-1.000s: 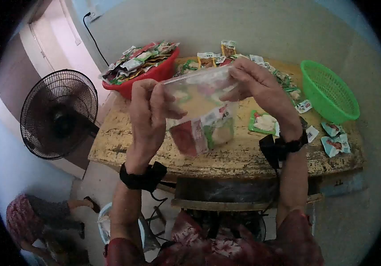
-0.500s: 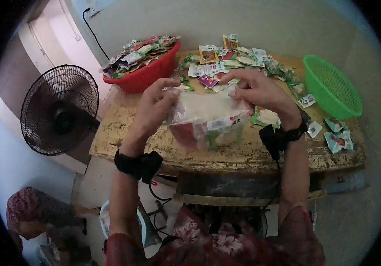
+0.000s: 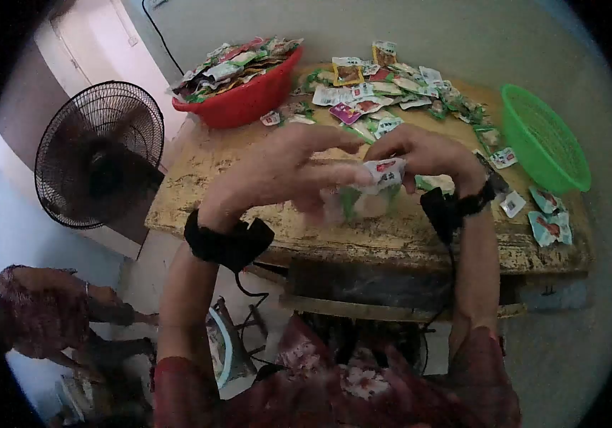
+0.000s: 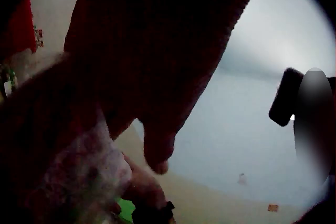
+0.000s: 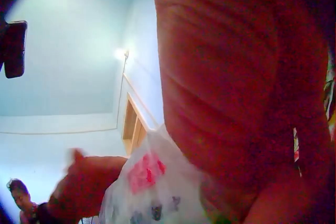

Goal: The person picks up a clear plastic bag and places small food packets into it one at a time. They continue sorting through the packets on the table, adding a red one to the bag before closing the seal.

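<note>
A clear plastic bag (image 3: 373,203) with several food packets inside hangs in front of me over the table. My right hand (image 3: 427,153) bends down from the right and pinches the upper part of the bag. From the other side my left hand (image 3: 295,167) reaches across, its fingers stretched along the bag and covering much of it. In the right wrist view, the bag's whitish side with red print (image 5: 147,171) hangs under the right hand. The left wrist view is dark; crinkled film of the bag (image 4: 89,166) shows below the left hand.
A red tub (image 3: 249,100) heaped with packets stands at the back left. Loose packets (image 3: 398,85) spread over the back of the worn yellow table (image 3: 249,228). A green basket (image 3: 544,139) tilts at the right. A fan (image 3: 99,153) and another person (image 3: 42,314) are at left.
Both hands first held the bag's mouth apart, then lowered it. Now the left hand has moved right across the bag, and the hands are close together with the bag's top gathered.
</note>
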The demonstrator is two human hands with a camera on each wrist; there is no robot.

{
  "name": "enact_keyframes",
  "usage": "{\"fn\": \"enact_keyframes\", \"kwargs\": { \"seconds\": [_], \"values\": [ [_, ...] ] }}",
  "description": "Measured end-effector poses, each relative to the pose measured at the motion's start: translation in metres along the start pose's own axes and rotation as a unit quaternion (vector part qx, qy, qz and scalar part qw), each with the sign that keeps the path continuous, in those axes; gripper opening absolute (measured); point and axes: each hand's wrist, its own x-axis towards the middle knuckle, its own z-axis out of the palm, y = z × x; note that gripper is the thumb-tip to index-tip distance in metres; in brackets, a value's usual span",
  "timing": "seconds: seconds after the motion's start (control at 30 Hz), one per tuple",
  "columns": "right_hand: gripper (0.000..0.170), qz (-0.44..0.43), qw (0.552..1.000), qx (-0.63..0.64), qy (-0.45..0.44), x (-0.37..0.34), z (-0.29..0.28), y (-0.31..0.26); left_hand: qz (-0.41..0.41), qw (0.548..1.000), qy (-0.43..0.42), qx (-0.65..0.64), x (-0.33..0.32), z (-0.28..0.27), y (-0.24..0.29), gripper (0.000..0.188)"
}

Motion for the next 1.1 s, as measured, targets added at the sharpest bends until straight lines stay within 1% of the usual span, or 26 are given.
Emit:
{"fn": "enact_keyframes", "kwargs": {
  "seconds": [0.03,0.07,0.13,0.17,0.2,0.27,0.3,0.33,0.37,0.4,0.43,0.53,0.57,0.6,0.63,0.67,0.73,0.77,0.83,0.93,1.0,1.07,1.1],
  "values": [
    [0.045,-0.005,1.000,-0.002,0.010,0.000,0.001,0.002,-0.010,0.998,-0.045,0.034,-0.001,0.002,0.008,0.034],
    [0.043,-0.010,1.000,-0.004,0.018,0.000,0.002,0.004,0.046,0.997,-0.064,0.009,0.002,0.010,-0.003,0.036],
    [0.040,0.013,0.997,0.029,0.071,-0.003,0.006,0.013,-0.025,0.997,-0.078,0.004,0.006,0.015,-0.005,0.036],
    [0.038,0.019,0.995,0.046,0.090,0.001,0.009,0.015,-0.039,0.997,-0.066,-0.003,0.000,0.012,-0.009,0.037],
    [0.038,0.071,0.994,0.008,0.078,0.005,0.008,0.002,-0.052,0.997,-0.055,-0.010,-0.006,0.010,-0.012,0.038],
    [0.044,0.078,0.995,-0.031,0.044,0.013,0.000,0.020,-0.039,0.999,0.010,-0.019,-0.023,0.000,-0.023,0.038],
    [0.043,0.079,0.994,-0.045,0.056,0.016,0.004,0.014,-0.034,0.998,0.038,-0.022,-0.038,-0.006,-0.027,0.038],
    [0.043,0.081,0.993,-0.056,0.070,0.013,0.007,0.004,-0.138,0.990,0.027,-0.023,-0.057,-0.023,-0.007,0.037],
    [0.042,0.077,0.994,-0.043,0.068,0.014,0.009,0.002,-0.130,0.989,0.051,-0.042,-0.076,-0.028,-0.020,0.033],
    [0.042,0.073,0.995,-0.030,0.068,0.015,0.011,0.001,-0.154,0.977,0.087,-0.120,-0.100,-0.027,-0.034,0.032],
    [0.042,0.071,0.994,-0.052,0.068,0.017,0.012,0.001,-0.173,0.957,0.126,-0.197,-0.126,-0.024,-0.045,0.030],
    [0.042,0.075,0.988,-0.107,0.077,0.025,0.013,0.012,-0.286,0.904,0.222,-0.228,-0.215,-0.030,-0.062,0.032],
    [0.042,0.086,0.986,-0.112,0.084,0.026,0.007,0.016,-0.337,0.860,0.278,-0.264,-0.237,-0.035,-0.059,0.033],
    [0.041,0.088,0.986,-0.114,0.089,0.027,0.008,0.021,-0.351,0.853,0.313,-0.225,-0.263,-0.037,-0.053,0.033],
    [0.041,0.090,0.985,-0.116,0.093,0.029,0.010,0.027,-0.418,0.787,0.363,-0.274,-0.298,-0.033,-0.063,0.031],
    [0.041,0.090,0.985,-0.110,0.094,0.028,0.011,0.031,-0.427,0.735,0.399,-0.344,-0.318,-0.033,-0.055,0.034],
    [0.040,0.129,0.985,-0.100,0.058,0.033,0.013,0.017,-0.504,0.656,0.470,-0.308,-0.361,-0.023,-0.047,0.034],
    [0.040,0.121,0.986,-0.097,0.068,0.035,0.015,0.017,-0.432,0.690,0.459,-0.355,-0.402,-0.009,-0.062,0.032],
    [0.040,0.113,0.984,-0.103,0.092,0.034,0.013,0.032,-0.497,0.618,0.489,-0.362,-0.443,0.015,-0.060,0.032],
    [0.038,0.101,0.978,-0.123,0.134,0.034,0.006,0.062,-0.523,0.571,0.527,-0.349,-0.489,0.054,-0.061,0.032],
    [0.038,0.104,0.977,-0.131,0.130,0.034,0.006,0.063,-0.517,0.531,0.557,-0.374,-0.546,0.090,-0.072,0.032],
    [0.038,0.118,0.977,-0.141,0.104,0.033,0.005,0.053,-0.489,0.505,0.593,-0.392,-0.539,0.101,-0.053,0.030],
    [0.038,0.104,0.978,-0.146,0.108,0.031,0.007,0.052,-0.492,0.498,0.594,-0.397,-0.549,0.111,-0.052,0.031]
  ]
}}
